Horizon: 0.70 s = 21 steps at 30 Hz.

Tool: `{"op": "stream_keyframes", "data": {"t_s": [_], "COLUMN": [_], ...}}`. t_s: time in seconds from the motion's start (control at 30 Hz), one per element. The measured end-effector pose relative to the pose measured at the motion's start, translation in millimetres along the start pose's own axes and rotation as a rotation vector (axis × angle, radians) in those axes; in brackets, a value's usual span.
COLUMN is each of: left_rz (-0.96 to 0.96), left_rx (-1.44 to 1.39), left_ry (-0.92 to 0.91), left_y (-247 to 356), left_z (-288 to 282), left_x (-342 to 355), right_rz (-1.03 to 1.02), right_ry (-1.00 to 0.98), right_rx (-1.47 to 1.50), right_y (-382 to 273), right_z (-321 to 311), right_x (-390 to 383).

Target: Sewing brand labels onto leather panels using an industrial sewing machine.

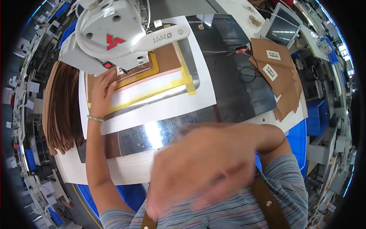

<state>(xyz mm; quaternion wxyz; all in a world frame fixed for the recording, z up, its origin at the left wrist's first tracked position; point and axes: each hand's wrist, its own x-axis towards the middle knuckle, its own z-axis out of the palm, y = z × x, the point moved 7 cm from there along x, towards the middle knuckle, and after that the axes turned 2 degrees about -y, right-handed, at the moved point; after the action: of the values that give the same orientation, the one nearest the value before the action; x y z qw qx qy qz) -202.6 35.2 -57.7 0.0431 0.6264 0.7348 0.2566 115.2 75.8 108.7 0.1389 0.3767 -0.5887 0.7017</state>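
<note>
My left hand (pixel 103 92), with a beaded bracelet at the wrist, lies with fingers stretched out on the left end of a brown panel (pixel 167 58). The panel sits in a template edged with yellow tape (pixel 143 98), beneath the head of a white sewing machine (pixel 103 34). A white label under the needle area is partly hidden by the machine. Close to the camera and above the table's front edge, my right hand (pixel 202 164) is smeared by motion. Its fingers cannot be made out, nor whether anything is in them.
A thick stack of brown pieces (pixel 61 110) stands at the left. Brown pieces with white labels (pixel 284 74) lie fanned at the right. Red-handled snips (pixel 241 50) and a black cable (pixel 249 74) rest on the dark plate (pixel 236 91). A screen (pixel 283 26) stands at the back right.
</note>
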Motion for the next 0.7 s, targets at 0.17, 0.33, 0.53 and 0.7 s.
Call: {"op": "stream_keyframes", "data": {"t_s": [0.17, 0.33, 0.53, 0.7], "left_rz": [-0.294, -0.418, -0.269, -0.274], "left_rx": [0.112, 0.219, 0.300, 0.236], "left_ry": [0.176, 0.109, 0.066, 0.102], "left_y": [-75, -115, -113, -101], "left_z": [-44, -33, -23, -24], "left_x": [-28, -44, -33, -31], "right_rz": [-0.255, -0.566, -0.382, -0.508], "right_ry": [0.092, 0.291, 0.268, 0.303], "right_rx": [0.290, 0.193, 0.245, 0.199], "right_y": [-47, -50, -58, -69], "right_z": [23, 22, 51, 35], "right_x": [-10, -31, -29, -55]}}
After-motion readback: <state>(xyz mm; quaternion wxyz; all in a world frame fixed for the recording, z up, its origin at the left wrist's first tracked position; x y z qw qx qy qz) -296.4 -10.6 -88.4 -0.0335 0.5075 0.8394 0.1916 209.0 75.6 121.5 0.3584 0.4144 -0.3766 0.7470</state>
